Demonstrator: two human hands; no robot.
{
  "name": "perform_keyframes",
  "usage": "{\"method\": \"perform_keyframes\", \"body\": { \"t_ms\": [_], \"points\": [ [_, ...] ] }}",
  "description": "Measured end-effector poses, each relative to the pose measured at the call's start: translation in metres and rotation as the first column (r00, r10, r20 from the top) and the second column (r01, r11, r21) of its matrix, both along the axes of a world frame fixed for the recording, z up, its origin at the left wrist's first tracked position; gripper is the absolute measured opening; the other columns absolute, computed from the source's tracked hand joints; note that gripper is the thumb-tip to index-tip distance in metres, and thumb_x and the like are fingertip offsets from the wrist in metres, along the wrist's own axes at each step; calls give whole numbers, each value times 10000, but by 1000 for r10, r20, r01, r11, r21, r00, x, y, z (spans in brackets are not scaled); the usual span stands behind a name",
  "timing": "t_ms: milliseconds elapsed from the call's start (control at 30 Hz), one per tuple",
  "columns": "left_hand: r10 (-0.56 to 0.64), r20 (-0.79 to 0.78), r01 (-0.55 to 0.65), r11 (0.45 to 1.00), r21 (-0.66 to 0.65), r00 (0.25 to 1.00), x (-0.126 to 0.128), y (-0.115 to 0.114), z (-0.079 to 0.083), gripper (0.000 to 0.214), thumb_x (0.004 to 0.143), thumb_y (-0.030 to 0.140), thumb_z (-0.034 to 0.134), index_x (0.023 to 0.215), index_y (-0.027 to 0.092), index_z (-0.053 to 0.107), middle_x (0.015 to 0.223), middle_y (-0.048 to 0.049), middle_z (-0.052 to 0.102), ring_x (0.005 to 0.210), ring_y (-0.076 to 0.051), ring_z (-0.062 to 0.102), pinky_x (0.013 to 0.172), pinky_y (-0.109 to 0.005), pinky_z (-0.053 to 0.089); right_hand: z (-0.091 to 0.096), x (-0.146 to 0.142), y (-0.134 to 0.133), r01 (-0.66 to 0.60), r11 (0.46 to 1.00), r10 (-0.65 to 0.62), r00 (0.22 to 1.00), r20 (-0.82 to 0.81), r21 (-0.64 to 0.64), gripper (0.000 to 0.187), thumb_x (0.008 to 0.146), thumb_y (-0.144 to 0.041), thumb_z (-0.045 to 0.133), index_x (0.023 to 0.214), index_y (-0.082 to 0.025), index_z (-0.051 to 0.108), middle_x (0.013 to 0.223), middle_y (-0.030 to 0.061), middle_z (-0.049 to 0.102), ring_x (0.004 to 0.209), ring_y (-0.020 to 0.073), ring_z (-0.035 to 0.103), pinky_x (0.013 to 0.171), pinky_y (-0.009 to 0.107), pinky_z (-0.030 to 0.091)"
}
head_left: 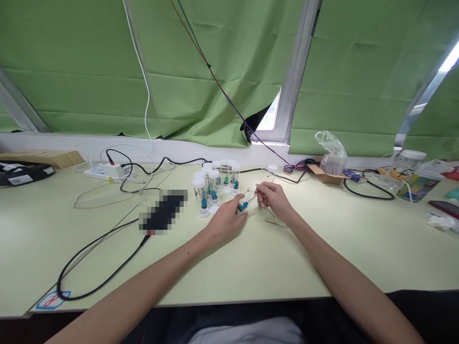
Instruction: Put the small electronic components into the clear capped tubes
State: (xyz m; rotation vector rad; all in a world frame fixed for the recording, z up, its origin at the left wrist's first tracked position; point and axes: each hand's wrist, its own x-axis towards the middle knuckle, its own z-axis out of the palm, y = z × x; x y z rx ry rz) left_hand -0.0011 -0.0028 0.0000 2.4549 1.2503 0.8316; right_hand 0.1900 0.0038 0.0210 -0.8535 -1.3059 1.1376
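My left hand grips a small teal part with thin metal prongs that point up and to the right. Beside it, my right hand is closed in a pinch at the far end of those prongs; what sits between its fingertips is too small to make out. A thin brownish stick lies on the table under my right wrist. Left of my hands stand several clear tubes with white caps, holding teal or green parts. A loose white cap lies close to my left hand.
A pixelated dark object with a black cable lies to the left. Behind it are a white power strip and tangled cables. At the right are a cardboard box with a plastic bag, a clear jar and a colourful container.
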Motion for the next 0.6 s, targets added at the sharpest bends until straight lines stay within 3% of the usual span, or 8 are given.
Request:
{"method": "perform_keyframes", "body": {
  "t_ms": [133,367,600],
  "points": [
    [-10,73,11,1000,-13,997,-1,4,-4,433,864,268,488,1292,213,464,751,-1,601,647,-163,562,615,-276,402,1,0,0,-65,997,63,997,-53,-34,327,786,-476,675,726,-157,631,525,-21,531,408,89,476,391,224,288],
    [-5,106,-4,997,81,994,-3,8,-7,420,831,207,486,1250,209,501,741,11,581,609,-141,515,615,-268,394,3,1,-2,-122,984,107,987,-119,-126,337,725,-464,745,838,-184,595,567,-42,546,434,78,465,426,223,299],
    [-5,100,-6,993,117,995,-3,4,-6,431,815,168,486,1241,209,536,830,-19,632,677,-149,541,648,-270,407,4,1,-5,-218,956,187,968,-165,-197,405,667,-416,814,889,-188,563,542,-81,460,451,69,435,461,223,288]
  ]
}}
